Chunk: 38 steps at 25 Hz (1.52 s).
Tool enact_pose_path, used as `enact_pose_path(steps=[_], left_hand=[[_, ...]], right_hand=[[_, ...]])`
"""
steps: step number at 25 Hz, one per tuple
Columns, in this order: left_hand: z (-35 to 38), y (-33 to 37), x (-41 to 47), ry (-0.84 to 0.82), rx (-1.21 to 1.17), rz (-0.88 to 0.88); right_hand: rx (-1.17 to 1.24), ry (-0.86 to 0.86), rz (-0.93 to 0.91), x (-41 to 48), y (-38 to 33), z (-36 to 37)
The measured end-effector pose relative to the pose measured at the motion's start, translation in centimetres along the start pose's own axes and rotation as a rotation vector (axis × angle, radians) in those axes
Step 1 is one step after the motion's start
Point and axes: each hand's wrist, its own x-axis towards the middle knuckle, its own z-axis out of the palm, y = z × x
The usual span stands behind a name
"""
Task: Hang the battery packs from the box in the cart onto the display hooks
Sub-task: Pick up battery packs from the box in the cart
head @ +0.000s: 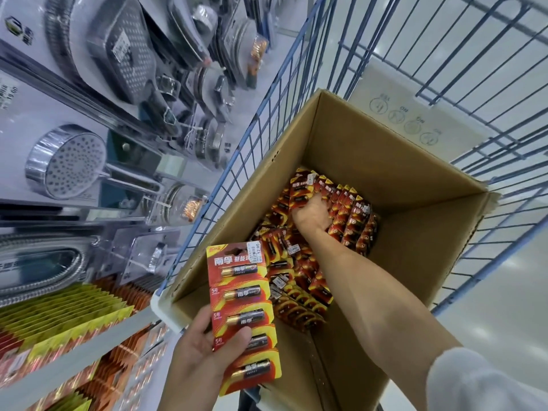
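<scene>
A brown cardboard box (pixel 415 185) stands open in a blue wire cart (pixel 246 149). Its bottom is covered with red and yellow battery packs (pixel 299 280). My right hand (pixel 311 213) reaches deep into the box, and its fingers curl round a battery pack (pixel 301 189) near the far side. My left hand (pixel 207 348) holds a long strip of battery packs (pixel 243 304) upright at the box's near left corner, thumb across its front. More battery packs hang in rows on the display hooks (pixel 68 318) at the lower left.
Shower heads (pixel 65 164) and other bathroom fittings in clear packs hang on the display wall to the left. A grey shelf rail (pixel 89 348) crosses the lower left. Pale floor (pixel 504 292) shows past the cart on the right.
</scene>
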Motion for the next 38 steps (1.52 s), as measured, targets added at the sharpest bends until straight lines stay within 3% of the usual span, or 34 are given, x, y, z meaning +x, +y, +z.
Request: enact_pose_path(steps=[7,11,18,24,29,38], left_hand=[[-1.7,0.2,-1.5,-0.007,0.019,0.074],[-3.5,0.8,-4.5,-0.089,0.051,0.172],[-7.2,2.5,-9.7,-0.242,0.119,0.379],[-11.3,1.4,-15.2,-0.254,-0.044,0.492],[-16.1,-3.6,-20.2,-0.218,-0.169,0.589],[-27.7,-17.4,-31.5,0.046,-0.438,0.815]], right_hand=[[0.467,-0.131,0.032,-4.6,1.9,-5.3],[0.755,-0.164,0.018,-13.5,3.0,-11.7],[1.022,-0.142,-0.256,-33.9,3.7,-17.7],[1.078,-0.236,-0.438,-45.4,3.9,-18.4],[1.066,-0.348,-0.553,-51.4,6.1,-16.8],[0.814,-0.709,-0.790,-64.6,10.0,-8.8]])
